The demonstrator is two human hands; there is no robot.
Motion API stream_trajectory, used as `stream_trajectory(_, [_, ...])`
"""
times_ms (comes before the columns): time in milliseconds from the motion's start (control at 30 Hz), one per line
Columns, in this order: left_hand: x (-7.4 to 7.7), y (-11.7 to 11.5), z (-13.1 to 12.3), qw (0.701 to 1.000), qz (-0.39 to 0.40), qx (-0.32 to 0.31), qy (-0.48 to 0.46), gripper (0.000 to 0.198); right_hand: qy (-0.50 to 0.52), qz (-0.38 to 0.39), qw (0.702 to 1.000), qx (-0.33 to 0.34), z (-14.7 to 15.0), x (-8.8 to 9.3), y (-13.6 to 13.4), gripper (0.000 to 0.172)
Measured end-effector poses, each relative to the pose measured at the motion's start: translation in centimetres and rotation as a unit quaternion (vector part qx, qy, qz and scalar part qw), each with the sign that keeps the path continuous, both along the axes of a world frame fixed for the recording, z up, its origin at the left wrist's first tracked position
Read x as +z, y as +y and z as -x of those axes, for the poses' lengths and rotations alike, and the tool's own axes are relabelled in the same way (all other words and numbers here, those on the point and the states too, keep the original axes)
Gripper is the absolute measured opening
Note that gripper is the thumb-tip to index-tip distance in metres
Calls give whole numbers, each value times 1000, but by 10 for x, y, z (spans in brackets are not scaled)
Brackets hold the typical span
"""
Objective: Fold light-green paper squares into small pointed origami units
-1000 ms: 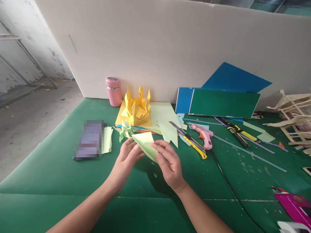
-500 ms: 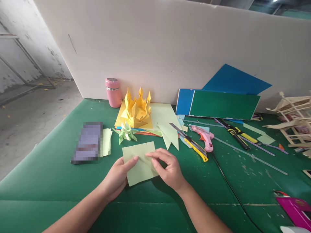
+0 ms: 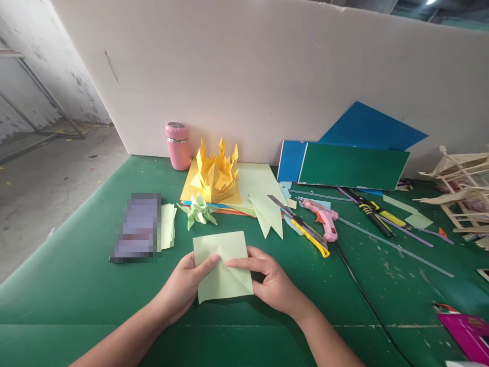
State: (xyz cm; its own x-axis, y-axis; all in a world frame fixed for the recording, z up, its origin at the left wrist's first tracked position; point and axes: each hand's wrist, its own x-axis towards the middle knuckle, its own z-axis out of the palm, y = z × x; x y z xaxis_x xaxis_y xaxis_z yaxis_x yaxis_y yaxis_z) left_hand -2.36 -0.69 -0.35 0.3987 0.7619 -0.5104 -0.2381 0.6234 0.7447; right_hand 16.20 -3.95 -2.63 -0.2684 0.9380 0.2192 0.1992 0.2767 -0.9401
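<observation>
Square sheet of pale green paper (image 3: 233, 283), one: located lower centre of the frame, in front of the green-topped counter's (image 3: 95, 300) clutter; faint creases showed about its middle.

Left hand (image 3: 180, 284): grasped the sheet at its left edge, thumb laid on the face, fingers tucked beneath.
Right hand (image 3: 272, 280): grasped the right edge, one finger stretched across the face toward the centre, the others partly hidden.

Handling note, by judgement: the step in hand appeared to be steadying and working the creased sheet. It called for light, even pressure, a fingertip run along each crease from the middle outward, and corners kept true; a hard pinch risked stray wrinkles.

Nearby, centre: star-shaped folded green paper flower (image 3: 200, 210); behind it, pointed yellow folded-paper crown (image 3: 216, 181).
Right of centre: yellow-and-black utility knife (image 3: 307, 234), its blade bare and best kept clear of the right forearm; beside it, pink glue gun (image 3: 326, 221).
Left of centre: small stack of pale green paper slips (image 3: 167, 227).
</observation>
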Motion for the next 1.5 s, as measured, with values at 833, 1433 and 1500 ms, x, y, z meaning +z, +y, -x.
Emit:
stream_trajectory(833, [0,-6,-1,982,-166,-58,73,56,11,37,990,-132,10,5,1,20])
stream_trajectory(1433, [-2,-7,-7,964,-168,9,207,34,250,231,930,-136,13,5,0,53])
stream_trajectory(1500, [-3,-8,-7,958,-179,3,223,34,235,232,932,-148,13,5,0,43])
